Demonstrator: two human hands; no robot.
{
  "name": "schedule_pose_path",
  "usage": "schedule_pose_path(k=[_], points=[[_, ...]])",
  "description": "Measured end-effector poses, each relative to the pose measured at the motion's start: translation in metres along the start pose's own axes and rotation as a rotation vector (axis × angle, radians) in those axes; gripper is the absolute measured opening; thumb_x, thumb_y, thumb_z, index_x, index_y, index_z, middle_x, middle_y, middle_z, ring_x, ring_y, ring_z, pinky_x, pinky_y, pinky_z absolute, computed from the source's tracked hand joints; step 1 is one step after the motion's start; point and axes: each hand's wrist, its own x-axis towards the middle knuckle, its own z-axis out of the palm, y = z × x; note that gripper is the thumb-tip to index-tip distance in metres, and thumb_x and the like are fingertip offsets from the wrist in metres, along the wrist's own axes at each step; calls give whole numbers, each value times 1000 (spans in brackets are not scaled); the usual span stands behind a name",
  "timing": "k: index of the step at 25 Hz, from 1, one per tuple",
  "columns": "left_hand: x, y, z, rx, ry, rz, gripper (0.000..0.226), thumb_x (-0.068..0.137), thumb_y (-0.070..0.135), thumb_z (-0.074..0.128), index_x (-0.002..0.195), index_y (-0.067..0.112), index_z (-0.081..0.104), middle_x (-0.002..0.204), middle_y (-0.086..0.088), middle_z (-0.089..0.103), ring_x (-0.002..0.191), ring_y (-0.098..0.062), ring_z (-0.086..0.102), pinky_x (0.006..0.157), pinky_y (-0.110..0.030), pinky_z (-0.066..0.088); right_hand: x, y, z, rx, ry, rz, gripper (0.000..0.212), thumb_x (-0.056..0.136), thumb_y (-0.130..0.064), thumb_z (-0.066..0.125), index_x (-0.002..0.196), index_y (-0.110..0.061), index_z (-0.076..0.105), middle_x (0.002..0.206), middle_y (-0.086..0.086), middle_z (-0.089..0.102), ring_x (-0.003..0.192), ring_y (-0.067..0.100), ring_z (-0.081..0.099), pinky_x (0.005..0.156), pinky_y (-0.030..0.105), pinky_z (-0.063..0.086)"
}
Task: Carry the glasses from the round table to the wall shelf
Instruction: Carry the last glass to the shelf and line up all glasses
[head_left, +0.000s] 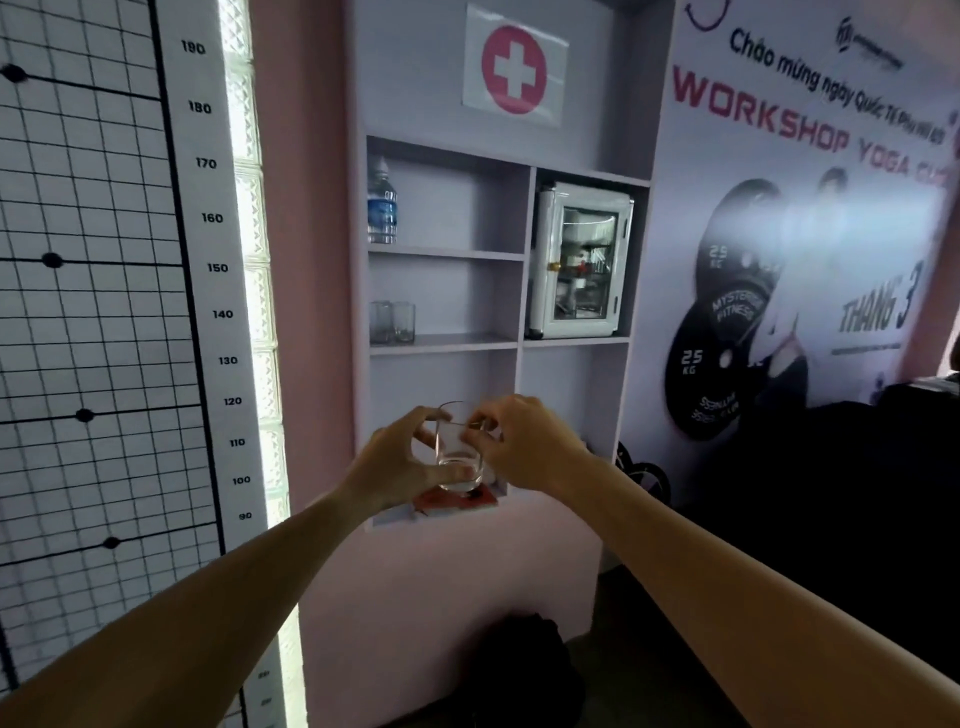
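Note:
I hold one clear glass (458, 447) in front of the wall shelf (523, 249), at the height of its lowest compartment. My left hand (395, 465) wraps the glass from the left and below. My right hand (524, 441) pinches its rim from the right. Two more clear glasses (392, 322) stand side by side at the left end of the middle shelf board. The round table is out of sight.
A water bottle (382, 203) stands on the top left board. A small white glass-door cabinet (582, 260) fills the right compartment. A red flat item (457, 500) lies on the bottom ledge under the glass. A dark bag (519, 670) sits on the floor below.

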Motion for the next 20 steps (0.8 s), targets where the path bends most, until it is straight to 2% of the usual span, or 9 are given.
schedule_pose_path(k=[2, 6, 10, 16, 20], points=[[31, -10, -2, 17, 17, 15, 90, 40, 83, 75, 118, 45, 54, 95, 18, 69, 83, -2, 67, 77, -33, 57, 28, 10, 0, 1, 16, -6, 23, 94, -40, 59, 105, -24, 70, 104, 2, 70, 89, 21, 64, 83, 38, 54], [55, -19, 0, 9, 50, -4, 85, 42, 79, 79, 116, 47, 54, 94, 18, 69, 92, -4, 66, 79, -39, 57, 50, 23, 5, 21, 60, -24, 24, 95, -40, 58, 107, -22, 68, 104, 2, 67, 86, 17, 62, 76, 32, 50], [119, -51, 13, -41, 118, -75, 82, 38, 79, 79, 110, 49, 55, 96, 17, 67, 89, -7, 66, 79, -38, 57, 118, 57, 24, 66, 105, -46, 22, 95, -39, 58, 106, -23, 68, 101, -1, 63, 84, 14, 57, 71, 28, 42], [190, -92, 27, -20, 267, -158, 78, 35, 83, 78, 102, 53, 53, 93, 21, 66, 83, -1, 65, 66, -23, 51, 207, 101, 51, 107, 106, -132, 22, 95, -40, 58, 104, -23, 66, 101, -3, 64, 83, 13, 61, 70, 27, 48], [240, -118, 35, 37, 360, -205, 80, 38, 84, 77, 106, 48, 54, 95, 22, 66, 84, -1, 66, 69, -24, 55, 273, 132, 64, 138, 95, -217, 21, 94, -41, 58, 103, -24, 68, 98, -4, 64, 81, 14, 62, 71, 31, 53]])
